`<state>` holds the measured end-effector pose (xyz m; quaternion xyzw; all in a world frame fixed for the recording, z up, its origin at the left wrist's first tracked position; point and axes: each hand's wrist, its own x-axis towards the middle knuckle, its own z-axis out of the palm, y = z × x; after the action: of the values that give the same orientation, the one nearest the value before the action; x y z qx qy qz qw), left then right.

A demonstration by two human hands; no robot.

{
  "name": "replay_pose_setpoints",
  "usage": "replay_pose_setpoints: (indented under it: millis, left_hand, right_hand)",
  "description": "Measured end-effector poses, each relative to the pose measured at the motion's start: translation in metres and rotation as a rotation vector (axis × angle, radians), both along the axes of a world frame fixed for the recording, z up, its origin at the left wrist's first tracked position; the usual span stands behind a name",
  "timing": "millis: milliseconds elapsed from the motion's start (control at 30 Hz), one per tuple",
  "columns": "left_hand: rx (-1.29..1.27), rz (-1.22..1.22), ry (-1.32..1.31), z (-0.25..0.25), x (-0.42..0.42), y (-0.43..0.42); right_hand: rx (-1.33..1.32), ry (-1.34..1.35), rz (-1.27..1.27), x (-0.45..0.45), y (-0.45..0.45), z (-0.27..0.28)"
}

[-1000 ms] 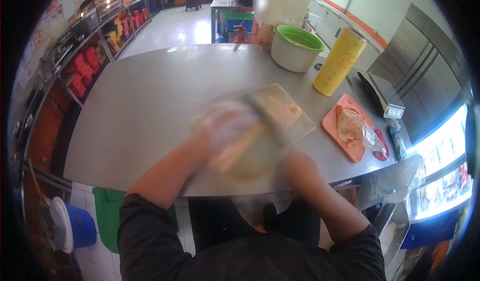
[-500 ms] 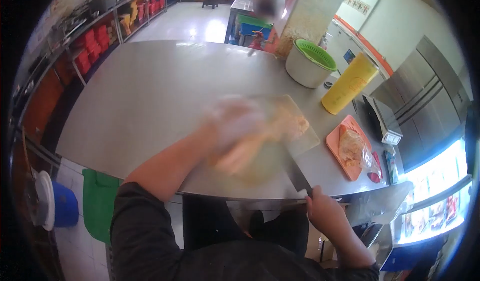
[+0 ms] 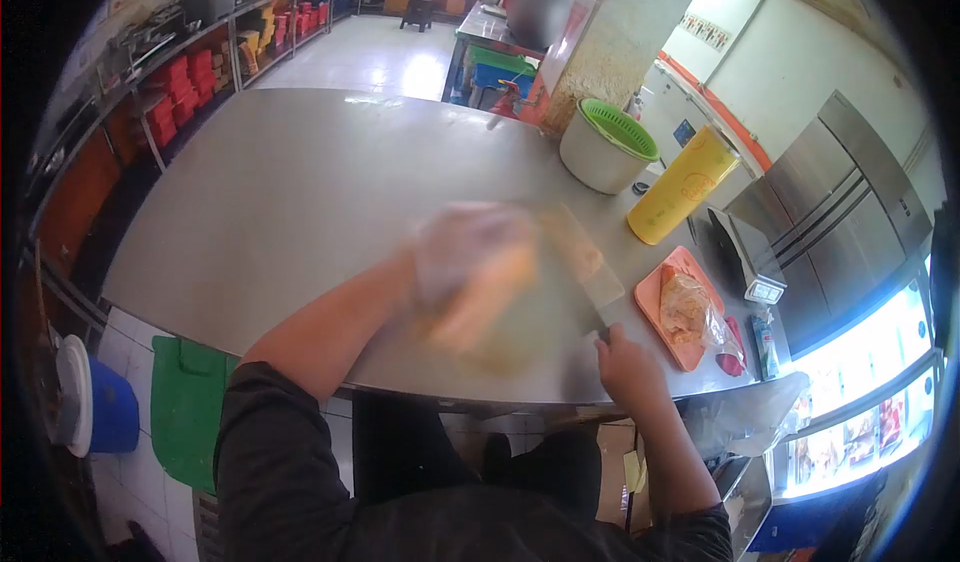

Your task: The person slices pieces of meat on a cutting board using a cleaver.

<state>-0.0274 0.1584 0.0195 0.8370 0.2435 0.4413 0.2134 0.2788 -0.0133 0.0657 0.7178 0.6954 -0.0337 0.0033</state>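
Two dark sleeves (image 3: pixel 275 457) flank the near edge of the table (image 3: pixel 290 182). The right forearm rises from the lower right, elbow out, up and inward, and the right hand (image 3: pixel 632 370) is closed in a fist around the handle of one knife (image 3: pixel 604 330), its blade blurred and slanting up and to the left. The left forearm reaches up and inward from the lower left; the left hand (image 3: pixel 472 247), in a clear glove, is over the meat (image 3: pixel 475 312). Blur hides its fingers, so I cannot tell whether they are spread or pressed together. The meat lies on one round board (image 3: pixel 512 362) in front of the body; its pieces are too blurred to count.

Just beyond the blade is one pale tray (image 3: pixel 606 284). To the right, one pink tray (image 3: pixel 650 307) bears one bag (image 3: pixel 685 307) of food, with one tube (image 3: pixel 765 347) near it. Beyond stand one scale (image 3: pixel 748 257), one yellow roll (image 3: pixel 683 187) and one pot (image 3: pixel 600 157) with one green basket (image 3: pixel 620 127) in its mouth. Far off, one stool (image 3: pixel 417 12) is on the floor.
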Motion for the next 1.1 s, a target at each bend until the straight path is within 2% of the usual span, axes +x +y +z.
replay_pose_setpoints:
  millis: [33,133,167,233,267,300,333,400,433,500,567,600,633,700,767,800,867,967,1000,1100]
  left_hand:
    - [-0.379,0.003,-0.063,-0.001,0.002,0.0]
    - [-0.5,-0.031,-0.14,-0.006,0.0,0.009]
    - [-0.541,-0.04,-0.167,-0.009,-0.001,0.012]
    - [-0.399,-0.005,-0.199,-0.019,0.002,0.019]
    - [-0.353,0.006,-0.209,-0.021,0.003,0.02]
    - [-0.442,0.056,-0.204,-0.018,0.003,0.019]
    - [-0.528,0.105,-0.195,-0.012,0.005,0.017]
    - [-0.605,0.116,-0.2,-0.004,0.008,0.012]
    - [-0.682,0.13,-0.213,0.0,0.009,0.009]
    - [-0.685,0.166,-0.176,0.008,0.012,0.004]
    - [-0.674,0.198,-0.131,0.013,0.016,0.006]
    - [-0.493,0.273,-0.141,0.007,0.019,0.012]
    - [-0.393,0.294,-0.132,-0.002,0.017,0.029]
    - [-0.137,0.306,-0.08,-0.027,0.004,0.067]
    - [0.019,0.284,-0.029,-0.01,0.006,0.065]
    - [0.056,0.24,0.032,0.032,0.014,0.039]
    - [0.092,0.194,0.101,0.075,0.037,0.005]
    - [0.024,-0.033,0.218,0.095,0.078,-0.031]
    - [0.221,-0.057,0.335,0.101,0.092,-0.046]
    - [0.219,-0.085,0.614,0.103,0.103,-0.047]
  right_hand:
    - [0.002,-0.002,0.001,0.001,0.0,0.0]
    - [0.072,0.025,0.028,0.011,0.001,-0.002]
    - [0.087,0.119,0.056,0.016,-0.001,-0.008]
    - [0.097,0.215,0.082,0.031,-0.004,-0.028]
    - [0.009,0.468,0.082,0.041,-0.003,-0.041]
    - [-0.078,0.724,0.079,0.044,-0.004,-0.046]
    - [-0.076,0.733,0.075,0.048,-0.006,-0.049]
    - [-0.133,1.143,-0.101,0.055,-0.011,-0.054]
    - [-0.127,1.164,-0.106,0.058,-0.011,-0.06]
    - [0.079,1.582,-0.204,0.065,-0.01,-0.077]
    - [0.103,1.7,-0.161,0.073,-0.013,-0.081]
    - [0.115,1.79,-0.112,0.075,-0.014,-0.082]
    - [0.142,1.824,-0.116,0.076,-0.014,-0.082]
    - [0.071,1.672,-0.05,0.078,-0.017,-0.078]
    - [0.072,1.625,-0.042,0.076,-0.02,-0.077]
    - [0.059,1.552,-0.027,0.076,-0.019,-0.075]
    - [0.064,1.541,-0.008,0.079,-0.02,-0.076]
    - [0.082,1.561,0.001,0.079,-0.021,-0.073]
    - [0.091,1.582,-0.003,0.08,-0.024,-0.073]
    - [0.095,1.645,0.03,0.085,-0.024,-0.074]
